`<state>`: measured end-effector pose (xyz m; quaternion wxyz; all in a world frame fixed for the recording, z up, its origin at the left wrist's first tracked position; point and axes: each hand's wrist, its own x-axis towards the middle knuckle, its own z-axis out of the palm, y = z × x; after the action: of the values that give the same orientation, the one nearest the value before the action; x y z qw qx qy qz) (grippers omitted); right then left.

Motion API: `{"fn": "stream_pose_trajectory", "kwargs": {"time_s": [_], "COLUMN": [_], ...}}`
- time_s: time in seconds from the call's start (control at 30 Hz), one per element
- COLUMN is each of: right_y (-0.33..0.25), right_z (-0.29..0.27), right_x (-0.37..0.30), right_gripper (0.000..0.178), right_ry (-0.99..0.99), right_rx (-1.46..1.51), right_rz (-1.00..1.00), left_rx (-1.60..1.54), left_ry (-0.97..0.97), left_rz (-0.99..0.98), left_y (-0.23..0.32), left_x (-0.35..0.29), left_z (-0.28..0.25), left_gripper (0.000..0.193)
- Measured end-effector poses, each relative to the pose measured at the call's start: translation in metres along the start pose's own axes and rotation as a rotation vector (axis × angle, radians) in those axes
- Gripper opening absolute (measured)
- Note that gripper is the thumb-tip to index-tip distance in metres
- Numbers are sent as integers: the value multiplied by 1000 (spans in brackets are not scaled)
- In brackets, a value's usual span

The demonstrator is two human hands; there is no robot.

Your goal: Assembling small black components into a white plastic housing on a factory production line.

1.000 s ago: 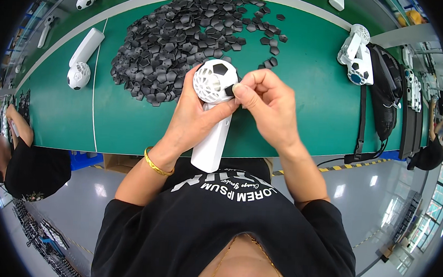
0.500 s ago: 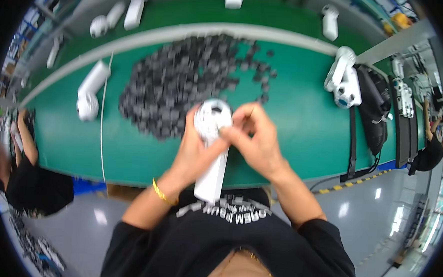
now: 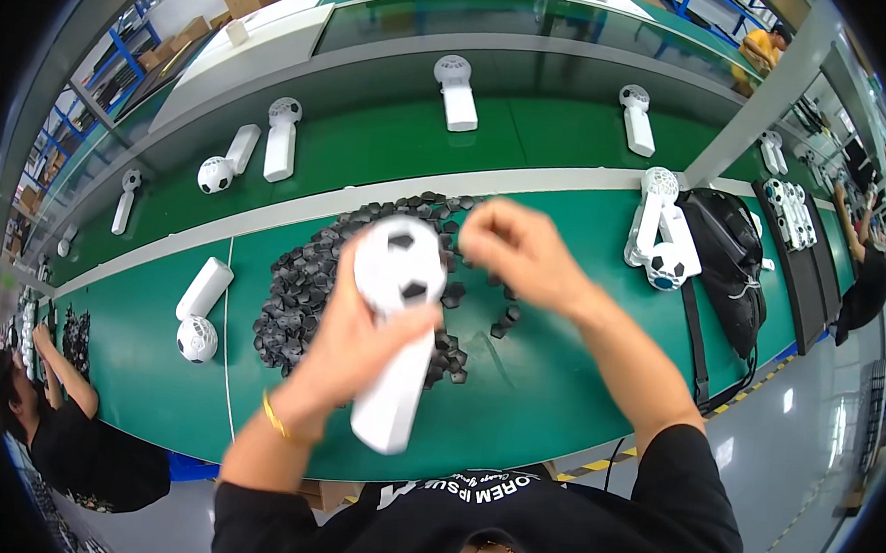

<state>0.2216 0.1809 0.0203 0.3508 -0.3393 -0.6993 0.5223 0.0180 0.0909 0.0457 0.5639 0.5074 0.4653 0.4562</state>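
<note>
A white handheld fan (image 3: pixel 395 389) with a round head patterned like a football leans slightly in my left hand (image 3: pixel 329 356), whose fingers and thumb wrap its neck. Two black pentagon patches show on the head. Raised to the right of it, my right hand (image 3: pixel 529 256) has its fingers curled in and is somewhat blurred; whatever they may pinch is hidden. It hovers by the right end of a heap of small black pentagon pieces (image 3: pixel 307 289), several of which lie scattered below that hand. The fan covers part of the heap.
On the green table, another white fan (image 3: pixel 202 294) lies at left and a cluster of fans (image 3: pixel 663 228) at right, beside a black bag (image 3: pixel 730 251). More fans (image 3: pixel 459 102) lie on the far green belt, behind a pale rail (image 3: pixel 558 180). A co-worker (image 3: pixel 84 428) sits at left.
My right hand has come off the fan's head and moved up and right. The left hand has brought the fan slightly left, its head now facing up more plainly. The view has tilted up.
</note>
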Motion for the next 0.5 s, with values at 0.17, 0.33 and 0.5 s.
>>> {"fn": "stream_pose_trajectory", "kwargs": {"time_s": [0.17, 0.33, 0.5], "right_y": [65, 98, 102], "right_z": [-50, -64, -53], "right_x": [114, 182, 211], "right_gripper": [51, 75, 84], "right_ry": [355, 489, 448], "right_rx": [-459, -733, -1045], "right_rz": [-23, 72, 197], "left_rx": [353, 525, 821], "left_ry": [226, 272, 393], "left_rz": [208, 183, 210], "left_y": [-3, -20, -40], "left_x": [139, 257, 318], "left_z": [-51, -84, -109], "left_gripper": [78, 84, 86]}}
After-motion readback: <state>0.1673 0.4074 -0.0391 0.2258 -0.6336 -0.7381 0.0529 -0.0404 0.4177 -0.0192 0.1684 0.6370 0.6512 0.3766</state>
